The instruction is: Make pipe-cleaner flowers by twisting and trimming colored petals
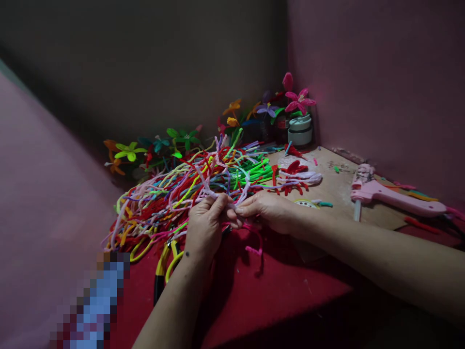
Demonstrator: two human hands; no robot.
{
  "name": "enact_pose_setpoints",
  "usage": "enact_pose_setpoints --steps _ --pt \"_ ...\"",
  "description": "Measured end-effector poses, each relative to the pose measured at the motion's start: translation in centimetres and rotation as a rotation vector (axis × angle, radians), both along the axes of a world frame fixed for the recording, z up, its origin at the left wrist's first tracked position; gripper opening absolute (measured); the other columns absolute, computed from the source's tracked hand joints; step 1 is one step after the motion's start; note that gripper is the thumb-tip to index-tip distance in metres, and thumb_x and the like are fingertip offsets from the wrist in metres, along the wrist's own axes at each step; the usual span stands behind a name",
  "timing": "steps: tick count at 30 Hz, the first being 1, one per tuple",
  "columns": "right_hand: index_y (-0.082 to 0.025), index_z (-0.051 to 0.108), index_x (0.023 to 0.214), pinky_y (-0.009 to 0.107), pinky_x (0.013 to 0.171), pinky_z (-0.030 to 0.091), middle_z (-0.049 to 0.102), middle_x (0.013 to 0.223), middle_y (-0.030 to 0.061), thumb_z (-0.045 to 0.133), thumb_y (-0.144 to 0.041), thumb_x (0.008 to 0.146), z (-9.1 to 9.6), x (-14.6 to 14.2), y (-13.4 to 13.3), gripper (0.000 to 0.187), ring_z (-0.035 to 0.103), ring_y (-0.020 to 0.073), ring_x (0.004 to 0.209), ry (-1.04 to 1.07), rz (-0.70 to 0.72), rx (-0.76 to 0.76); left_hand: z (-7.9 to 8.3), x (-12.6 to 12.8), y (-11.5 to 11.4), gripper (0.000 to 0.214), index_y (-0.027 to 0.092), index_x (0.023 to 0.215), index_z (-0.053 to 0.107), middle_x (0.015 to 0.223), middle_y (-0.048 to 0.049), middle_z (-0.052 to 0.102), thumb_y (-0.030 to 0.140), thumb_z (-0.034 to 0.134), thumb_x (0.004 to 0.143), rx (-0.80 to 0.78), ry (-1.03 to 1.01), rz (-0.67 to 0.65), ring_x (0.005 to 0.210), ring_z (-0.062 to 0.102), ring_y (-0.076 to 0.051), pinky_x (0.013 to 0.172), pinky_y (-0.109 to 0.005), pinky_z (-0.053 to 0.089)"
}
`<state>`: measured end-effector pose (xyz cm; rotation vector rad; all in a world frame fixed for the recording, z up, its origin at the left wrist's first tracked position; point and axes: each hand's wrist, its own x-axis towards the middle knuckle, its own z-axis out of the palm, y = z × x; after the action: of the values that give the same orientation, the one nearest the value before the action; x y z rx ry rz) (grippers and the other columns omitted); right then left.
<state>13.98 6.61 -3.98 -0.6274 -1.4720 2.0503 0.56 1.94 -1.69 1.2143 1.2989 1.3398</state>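
Between my two hands is a pale lilac pipe cleaner [248, 185], bent into a loop that rises above my fingers. My left hand [208, 218] pinches it with thumb and forefinger. Close beside it, my right hand [267, 209] grips the same pipe cleaner, fingertips almost meeting the left ones. The exact spot where it is held is partly covered by the fingers. Just behind both hands lies a large heap of colourful pipe cleaners [156, 203]. Yellow-and-black pliers [162, 266] rest on the red surface left of my left wrist.
A pink hot glue gun [392, 194] lies on a board [337, 179] at the right. Red pipe-cleaner pieces [296, 168] are near the heap. Along the back wall stand pipe-cleaner flowers [187, 139], some by a lidded jar [300, 130]. The red tabletop [261, 300] extends toward me.
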Motion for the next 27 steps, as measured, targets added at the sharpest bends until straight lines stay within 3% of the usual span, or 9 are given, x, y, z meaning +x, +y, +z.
enact_pose_setpoints --steps 6,13,17,22,27 --pt "-0.009 0.060 0.056 0.023 0.054 0.026 0.050 0.052 -0.0024 0.066 -0.030 0.064 0.3 0.2 -0.3 0.023 0.038 0.0058 0.051 0.033 -0.063 0.078 0.1 -0.1 0.2 0.025 0.011 0.071 0.058 0.051 -0.0013 0.060 0.036 0.059 0.072 -0.018 -0.037 0.001 0.046 0.057 -0.012 0.051 -0.025 0.049" --pt "-0.010 0.059 0.055 0.024 0.047 0.023 0.049 0.049 -0.0013 0.064 -0.033 0.066 -0.2 -0.1 0.0 0.027 0.036 0.0059 0.047 0.000 -0.023 0.129 0.6 -0.1 0.2 0.020 0.011 0.071 0.062 0.050 0.0000 0.060 0.029 0.067 0.064 -0.003 -0.065 0.110 0.043 0.056 -0.010 0.047 -0.021 0.048" --pt "-0.010 0.055 0.053 0.023 0.044 0.027 0.048 0.046 -0.0011 0.062 -0.026 0.066 -0.4 -0.3 0.0 0.021 0.039 0.0065 0.043 0.000 -0.045 0.058 0.4 -0.2 0.2 0.020 0.011 0.072 0.062 0.052 -0.0006 0.061 0.030 0.065 0.067 0.016 -0.061 0.117 0.045 0.057 -0.010 0.048 -0.021 0.048" --pt "-0.009 0.058 0.062 0.021 0.042 0.033 0.052 0.052 0.0000 0.058 -0.024 0.070 -0.4 -0.1 0.1 0.017 0.046 0.0068 0.040 0.016 0.057 0.048 0.7 -0.3 0.0 0.023 0.011 0.076 0.063 0.052 -0.0003 0.061 0.032 0.065 0.066 0.048 -0.006 0.168 0.044 0.057 -0.011 0.045 -0.021 0.047" --pt "-0.009 0.056 0.057 0.019 0.036 0.026 0.052 0.050 0.0003 0.057 -0.022 0.071 -0.2 0.0 -0.1 0.020 0.044 0.0053 0.036 -0.010 0.037 0.059 1.3 -0.1 -0.1 0.023 0.010 0.072 0.065 0.047 0.0020 0.057 0.030 0.070 0.061 0.065 0.016 0.274 0.040 0.052 -0.007 0.037 -0.014 0.038"
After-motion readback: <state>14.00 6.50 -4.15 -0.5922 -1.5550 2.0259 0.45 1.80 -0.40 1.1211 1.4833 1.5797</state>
